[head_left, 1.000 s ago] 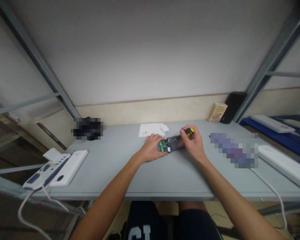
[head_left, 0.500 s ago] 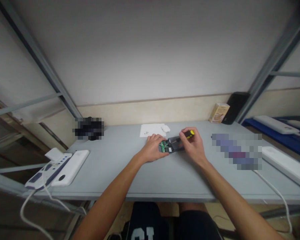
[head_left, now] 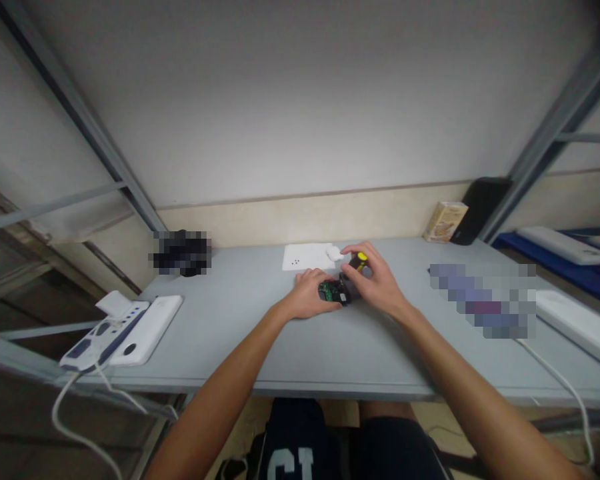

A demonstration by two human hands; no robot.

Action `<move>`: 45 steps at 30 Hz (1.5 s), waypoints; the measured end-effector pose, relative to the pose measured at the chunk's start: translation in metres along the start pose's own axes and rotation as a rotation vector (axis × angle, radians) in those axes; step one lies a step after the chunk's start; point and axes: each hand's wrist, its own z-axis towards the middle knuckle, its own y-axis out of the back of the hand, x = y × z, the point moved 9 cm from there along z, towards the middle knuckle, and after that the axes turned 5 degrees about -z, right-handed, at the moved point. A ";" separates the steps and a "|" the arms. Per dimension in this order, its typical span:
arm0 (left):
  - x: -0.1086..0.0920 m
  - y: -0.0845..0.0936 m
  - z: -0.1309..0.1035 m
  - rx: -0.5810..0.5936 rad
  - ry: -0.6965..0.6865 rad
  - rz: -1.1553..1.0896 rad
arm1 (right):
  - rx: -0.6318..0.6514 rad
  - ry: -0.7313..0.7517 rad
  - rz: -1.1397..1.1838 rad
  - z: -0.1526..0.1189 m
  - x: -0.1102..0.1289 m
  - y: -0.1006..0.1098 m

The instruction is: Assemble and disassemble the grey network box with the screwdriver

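Watching from my distance, I see the opened dark electronic device (head_left: 337, 293) on the counter (head_left: 230, 333), between my two hands. Its green circuit board (head_left: 329, 291) is bare, so I judge the opening as done; what is left, I cannot tell. Several small dark pieces (head_left: 295, 262), perhaps screws, lie on the white paper (head_left: 307, 249) behind. My left hand (head_left: 309, 295) keeps its grip around the device's left end; my right hand (head_left: 377, 283) has its grip closed upon the yellow-black screwdriver (head_left: 359, 263), whose tip I cannot distinguish.
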 end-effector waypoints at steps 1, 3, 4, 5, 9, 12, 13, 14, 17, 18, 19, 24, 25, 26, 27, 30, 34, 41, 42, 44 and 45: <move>0.001 -0.001 0.000 0.006 0.009 -0.013 | 0.039 -0.008 0.023 0.006 0.000 -0.006; 0.002 -0.002 0.000 0.014 0.016 -0.027 | 0.074 -0.031 0.070 0.019 -0.002 -0.015; 0.003 -0.002 0.000 0.017 0.016 -0.029 | 0.080 -0.034 0.091 0.024 -0.003 -0.019; 0.003 -0.002 0.000 0.018 0.017 -0.028 | 0.101 -0.032 0.111 0.029 -0.003 -0.023; 0.005 -0.002 0.000 0.008 0.024 -0.021 | 0.156 -0.036 0.231 0.035 -0.008 -0.034; 0.005 -0.003 -0.001 0.022 0.025 -0.005 | 0.019 -0.056 0.252 0.033 -0.019 -0.018; 0.005 -0.003 -0.002 0.027 0.028 0.002 | -0.027 -0.065 0.244 0.032 -0.024 -0.011; 0.005 -0.003 -0.002 0.029 0.031 0.008 | -0.063 -0.082 0.243 0.031 -0.029 -0.005; 0.004 -0.003 -0.003 0.028 0.036 0.011 | -0.075 -0.169 0.322 0.029 -0.047 0.001; 0.003 -0.003 -0.003 0.026 0.036 0.008 | -0.056 -0.194 0.369 0.028 -0.051 -0.001; 0.003 -0.002 -0.003 0.024 0.035 0.005 | -0.036 -0.213 0.424 0.028 -0.053 -0.004; 0.002 -0.001 -0.002 0.005 0.029 0.006 | -0.013 -0.228 0.610 0.026 -0.050 -0.017; 0.001 0.000 -0.002 0.008 0.028 0.010 | -0.034 -0.217 0.600 0.026 -0.048 -0.017; 0.001 0.000 -0.002 0.013 0.029 0.014 | -0.061 -0.206 0.577 0.025 -0.047 -0.015; 0.001 0.000 -0.002 0.019 0.031 0.016 | -0.087 -0.200 0.549 0.025 -0.046 -0.013; 0.001 0.000 -0.002 0.029 0.036 0.018 | -0.120 -0.220 0.480 0.026 -0.051 -0.008; 0.002 -0.001 -0.002 0.014 0.027 0.031 | -0.073 -0.247 0.534 0.026 -0.057 -0.010; 0.003 -0.003 -0.002 0.014 0.022 0.034 | -0.143 -0.212 0.522 0.025 -0.061 -0.008; 0.003 -0.003 -0.002 0.016 0.024 0.034 | -0.159 -0.216 0.500 0.025 -0.062 -0.007; 0.003 -0.002 -0.002 0.014 0.028 0.037 | -0.152 -0.243 0.494 0.025 -0.066 -0.007; 0.003 -0.002 -0.002 0.013 0.028 0.038 | -0.133 -0.261 0.514 0.025 -0.067 -0.009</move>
